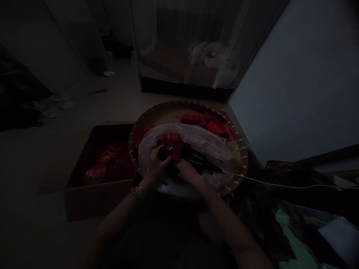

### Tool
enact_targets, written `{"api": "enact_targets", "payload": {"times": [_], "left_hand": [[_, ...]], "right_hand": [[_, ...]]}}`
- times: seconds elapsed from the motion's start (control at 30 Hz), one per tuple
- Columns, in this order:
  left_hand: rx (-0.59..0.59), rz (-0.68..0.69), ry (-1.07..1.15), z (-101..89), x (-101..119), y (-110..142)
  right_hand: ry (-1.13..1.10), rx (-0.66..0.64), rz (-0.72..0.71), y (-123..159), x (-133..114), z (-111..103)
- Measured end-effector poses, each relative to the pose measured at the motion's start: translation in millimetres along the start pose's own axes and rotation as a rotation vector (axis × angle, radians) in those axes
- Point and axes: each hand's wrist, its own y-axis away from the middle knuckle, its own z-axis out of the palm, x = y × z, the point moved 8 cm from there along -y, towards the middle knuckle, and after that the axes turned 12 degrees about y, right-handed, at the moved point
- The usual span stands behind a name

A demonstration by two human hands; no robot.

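the left hand [158, 160] is pinching a red packet [176, 145] between thumb and finger, so its grip is looking narrow. the right hand [186, 170] is bending in by the packet's low edge; i cannot tell if it is holding anything. the packet is sitting over a clear plastic bag [147, 144] in a round basket [244, 157]. it is probably being light, bendy and a bit slippery, so its edges are seeming best for holding. one black tool [209, 166] with one white cord [269, 182] is lying beside the right hand. one basket and one box [95, 200] are showing. more red packets [217, 125] are lying in both, too dark and jumbled for counting.
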Motion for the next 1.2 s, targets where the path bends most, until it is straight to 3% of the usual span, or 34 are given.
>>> {"api": "enact_targets", "payload": {"times": [0.13,0.2,0.4,0.57,0.77,0.9,1.07,1.2], "left_hand": [[-0.034,0.023,0.004,3.5,3,0],[-0.062,0.036,0.014,6.5,4,0],[-0.171,0.09,0.04,15.9,12,2],[-0.209,0.111,0.043,18.0,16,3],[-0.28,0.166,0.038,24.6,19,6],[-0.34,0.187,0.024,31.8,21,9],[-0.401,0.167,0.012,38.3,23,12],[-0.395,0.145,0.021,37.9,22,12]], "right_hand": [[-0.411,0.263,0.152,9,34,-24],[-0.62,0.324,0.223,16,50,-27],[-1.184,0.32,0.347,30,69,-20],[-1.353,0.327,0.38,36,66,-22],[-1.22,0.335,0.403,43,72,-30],[-0.978,0.37,0.37,49,72,-58],[-0.672,0.374,0.205,45,43,-100],[-0.392,0.358,0.075,32,14,-113]]}}
